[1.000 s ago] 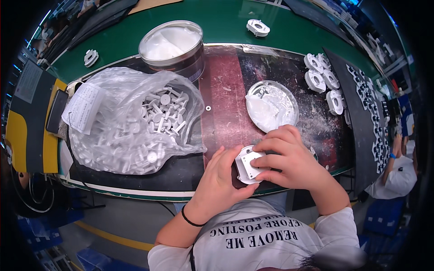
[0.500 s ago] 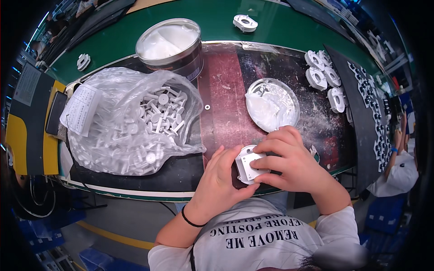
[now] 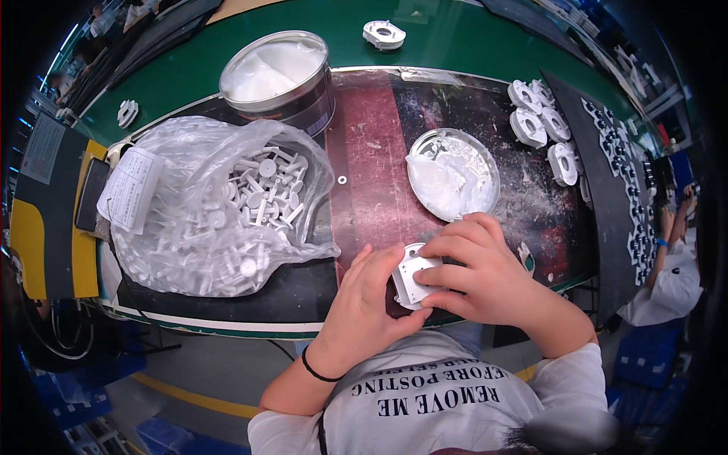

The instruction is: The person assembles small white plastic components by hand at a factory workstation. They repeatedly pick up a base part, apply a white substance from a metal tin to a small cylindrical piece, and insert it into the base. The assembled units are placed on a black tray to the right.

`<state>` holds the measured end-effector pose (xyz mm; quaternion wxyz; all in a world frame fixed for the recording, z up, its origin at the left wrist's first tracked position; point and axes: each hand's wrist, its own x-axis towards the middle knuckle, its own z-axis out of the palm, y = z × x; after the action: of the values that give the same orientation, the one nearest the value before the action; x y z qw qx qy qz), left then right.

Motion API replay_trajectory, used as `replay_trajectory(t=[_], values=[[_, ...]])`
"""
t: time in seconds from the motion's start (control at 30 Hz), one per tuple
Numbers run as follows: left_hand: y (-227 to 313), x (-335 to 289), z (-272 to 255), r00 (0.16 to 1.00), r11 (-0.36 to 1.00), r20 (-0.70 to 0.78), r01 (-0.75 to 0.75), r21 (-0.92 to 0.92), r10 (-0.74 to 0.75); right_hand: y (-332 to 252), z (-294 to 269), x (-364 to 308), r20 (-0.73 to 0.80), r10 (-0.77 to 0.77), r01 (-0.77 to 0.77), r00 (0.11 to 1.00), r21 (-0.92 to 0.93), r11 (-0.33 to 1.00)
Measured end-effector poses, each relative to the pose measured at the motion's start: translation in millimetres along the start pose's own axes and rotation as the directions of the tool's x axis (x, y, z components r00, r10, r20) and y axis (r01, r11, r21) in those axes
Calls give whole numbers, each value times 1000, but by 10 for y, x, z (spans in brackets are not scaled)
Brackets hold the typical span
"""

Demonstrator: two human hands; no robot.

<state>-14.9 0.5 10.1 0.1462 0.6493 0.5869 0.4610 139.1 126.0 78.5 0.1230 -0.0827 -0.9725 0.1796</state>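
Note:
Between my two hands, near the front edge of the bench, is a white plastic housing with small holes in its flat face. My left hand grips it along the left side, thumb low. From the right, my right hand holds it with fingers bent over its face and thumb at the lower edge. The undersides of the fingers are hidden. Just beyond my right hand lies a round metal dish holding white grease.
An open plastic bag of white plastic stemmed parts fills the left. Behind it stands a tin of white paste. White housings cluster at the right beside a black board. Another housing rests on the green belt.
The white housings on the green belt have shifted left. My view has moved slightly, while both hands keep nearly the same grip on the housing.

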Motion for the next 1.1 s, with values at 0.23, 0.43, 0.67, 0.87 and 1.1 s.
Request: replay_trajectory(t=[0.23,0.43,0.67,0.87,1.1], values=[[28,-42,-68,997,996,-36,64,-67,-67,119,-253,102,-12,-9,10,1000,76,997],[-28,-4,-215,998,997,0,61,-56,-61,967,-432,1188,-102,405,-380,909,198,903],[-46,-11,-254,996,979,19,87,-182,-85,2062,162,2683,-304,583,-590,754,77,804],[-3,-63,-398,993,970,-3,113,-214,-117,1990,233,2774,-128,549,-563,826,-138,815],[-185,311,-1117,993,900,-116,25,435,29,1911,-433,1369,-169,397,-431,902,-308,848]])
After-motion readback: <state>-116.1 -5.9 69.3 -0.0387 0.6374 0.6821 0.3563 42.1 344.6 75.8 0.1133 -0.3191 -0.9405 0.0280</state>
